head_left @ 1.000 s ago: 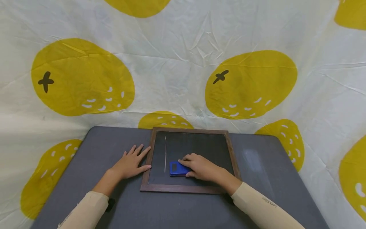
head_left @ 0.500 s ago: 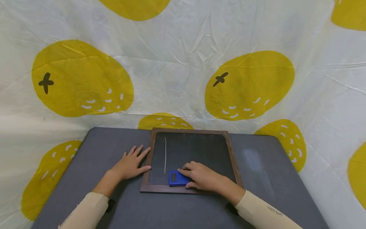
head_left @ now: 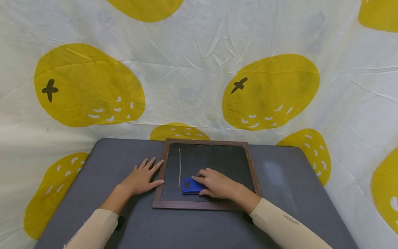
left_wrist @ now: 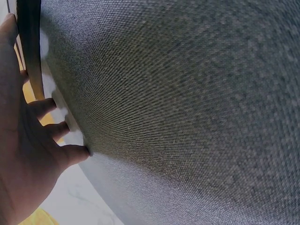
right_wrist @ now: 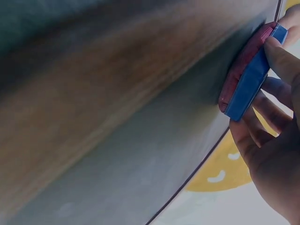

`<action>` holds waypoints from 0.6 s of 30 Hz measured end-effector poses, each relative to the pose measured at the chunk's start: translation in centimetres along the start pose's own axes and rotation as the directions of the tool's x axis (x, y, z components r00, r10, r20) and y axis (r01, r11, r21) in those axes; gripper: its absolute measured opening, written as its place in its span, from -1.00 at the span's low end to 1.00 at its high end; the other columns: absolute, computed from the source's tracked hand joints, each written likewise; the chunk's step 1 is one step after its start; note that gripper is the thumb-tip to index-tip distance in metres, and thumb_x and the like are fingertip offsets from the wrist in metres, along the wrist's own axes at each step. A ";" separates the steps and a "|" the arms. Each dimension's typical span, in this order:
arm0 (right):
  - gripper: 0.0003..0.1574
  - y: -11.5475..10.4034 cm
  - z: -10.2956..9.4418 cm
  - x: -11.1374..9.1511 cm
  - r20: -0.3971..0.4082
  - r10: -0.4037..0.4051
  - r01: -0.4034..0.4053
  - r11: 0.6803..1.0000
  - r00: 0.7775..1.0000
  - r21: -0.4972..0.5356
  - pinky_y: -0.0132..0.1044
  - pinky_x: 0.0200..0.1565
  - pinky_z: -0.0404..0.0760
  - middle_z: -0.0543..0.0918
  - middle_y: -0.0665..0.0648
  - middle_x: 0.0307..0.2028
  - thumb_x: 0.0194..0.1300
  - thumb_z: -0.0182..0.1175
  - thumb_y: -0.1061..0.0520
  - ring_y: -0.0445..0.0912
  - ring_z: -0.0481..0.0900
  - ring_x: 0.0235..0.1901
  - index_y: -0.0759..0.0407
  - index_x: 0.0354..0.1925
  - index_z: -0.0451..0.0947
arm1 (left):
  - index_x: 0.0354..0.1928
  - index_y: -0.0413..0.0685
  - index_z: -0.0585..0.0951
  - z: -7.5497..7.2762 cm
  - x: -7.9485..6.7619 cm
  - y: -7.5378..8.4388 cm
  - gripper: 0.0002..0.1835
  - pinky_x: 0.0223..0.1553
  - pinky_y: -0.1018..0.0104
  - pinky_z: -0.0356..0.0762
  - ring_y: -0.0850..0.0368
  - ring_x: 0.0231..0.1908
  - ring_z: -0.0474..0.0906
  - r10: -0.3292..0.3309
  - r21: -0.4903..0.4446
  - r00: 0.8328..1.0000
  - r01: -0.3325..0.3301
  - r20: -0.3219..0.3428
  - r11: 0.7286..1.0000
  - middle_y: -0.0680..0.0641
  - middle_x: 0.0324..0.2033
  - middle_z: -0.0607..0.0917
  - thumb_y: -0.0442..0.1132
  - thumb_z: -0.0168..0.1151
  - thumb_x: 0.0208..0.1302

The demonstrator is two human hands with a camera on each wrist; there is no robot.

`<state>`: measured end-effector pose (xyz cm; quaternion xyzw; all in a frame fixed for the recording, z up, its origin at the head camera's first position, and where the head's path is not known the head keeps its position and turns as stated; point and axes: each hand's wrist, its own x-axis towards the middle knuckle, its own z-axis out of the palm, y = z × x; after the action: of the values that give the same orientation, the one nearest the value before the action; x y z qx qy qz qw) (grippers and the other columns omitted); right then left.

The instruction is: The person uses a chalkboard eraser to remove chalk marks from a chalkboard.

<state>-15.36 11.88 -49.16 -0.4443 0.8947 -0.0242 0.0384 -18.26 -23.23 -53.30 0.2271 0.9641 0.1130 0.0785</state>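
Note:
A small blackboard (head_left: 214, 159) in a brown wooden frame lies on the grey table. One thin pale chalk line (head_left: 179, 169) runs down its left part. My right hand (head_left: 217, 183) grips a blue board eraser (head_left: 190, 186) just right of that line's lower end. In the right wrist view, thumb and fingers hold the eraser (right_wrist: 255, 75) by its blue back, its reddish pad towards the board. My left hand (head_left: 140, 178) rests on the table with fingers spread, thumb and index fingertip touching the frame's left side. The left wrist view shows this hand (left_wrist: 28, 145) beside the frame's edge (left_wrist: 32, 51).
The grey table (head_left: 199, 228) extends around the board on the sides and in front. A whitish smudge (head_left: 275, 171) marks its surface to the right. Behind hangs a white cloth (head_left: 186, 86) printed with yellow fruit shapes.
The right hand slid the eraser towards the near edge of the board, then back up and slightly left. The left hand, chalk line and board look the same.

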 end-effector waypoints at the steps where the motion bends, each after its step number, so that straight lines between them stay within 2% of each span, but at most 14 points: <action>1: -0.19 0.2 0.0 0.3 -0.007 0.006 -0.006 1.000 1.000 0.001 -0.16 0.11 0.62 0.60 0.12 0.21 0.42 0.30 -0.20 -0.03 0.56 0.05 0.10 0.48 0.42 | 0.66 0.22 0.09 0.0 -0.1 0.0 -0.06 0.29 -0.65 0.10 -0.49 0.55 0.01 0.002 -0.001 1.000 -0.002 -0.003 1.000 -0.29 0.60 0.14 0.48 0.01 0.40; 9: -0.20 2.1 0.2 2.5 -0.017 0.065 -0.065 0.997 0.998 0.049 -0.11 0.11 0.60 0.59 0.17 0.21 0.43 0.31 -0.16 0.01 0.56 0.05 0.13 0.48 0.42 | 0.66 0.19 0.11 -0.1 -0.3 0.1 -0.07 0.28 -0.66 0.11 -0.50 0.55 0.02 0.012 0.003 1.000 -0.012 -0.015 1.000 -0.30 0.59 0.15 0.45 0.03 0.41; 18: -0.22 5.4 -0.3 5.4 0.011 0.191 -0.191 0.977 0.982 0.097 0.00 0.24 0.55 0.56 0.23 0.26 0.44 0.32 -0.10 0.11 0.55 0.15 0.14 0.48 0.41 | 0.66 0.20 0.10 0.3 -0.4 -0.1 -0.07 0.29 -0.65 0.09 -0.49 0.56 -0.01 0.014 0.011 1.000 -0.014 -0.019 1.000 -0.30 0.60 0.14 0.45 0.02 0.42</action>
<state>-22.96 10.84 -49.56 -0.3539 0.9310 -0.0638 0.0631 -17.86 -23.49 -53.61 0.2331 0.9638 0.1105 0.0672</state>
